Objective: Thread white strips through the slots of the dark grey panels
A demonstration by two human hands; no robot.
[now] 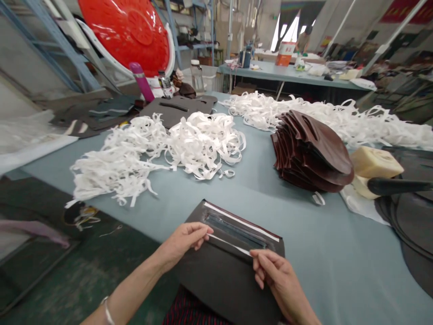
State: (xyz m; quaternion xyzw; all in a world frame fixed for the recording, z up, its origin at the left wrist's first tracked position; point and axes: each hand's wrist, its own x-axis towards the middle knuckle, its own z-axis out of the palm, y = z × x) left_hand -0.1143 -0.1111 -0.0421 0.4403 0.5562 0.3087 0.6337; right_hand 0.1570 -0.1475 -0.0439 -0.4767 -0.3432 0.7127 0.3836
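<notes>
Head view, left hand (185,241) pinching white strip (227,243), right hand (275,273) pinching too

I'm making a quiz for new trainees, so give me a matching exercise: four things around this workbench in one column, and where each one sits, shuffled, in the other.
1 dark panel
2 white strip heap
3 brown leather stack
4 red disc

A beside the cream block
B leaning behind the table, far left
C under the left hand and right hand
D on the table, left of centre

Pairs: 1-C, 2-D, 3-A, 4-B
</notes>
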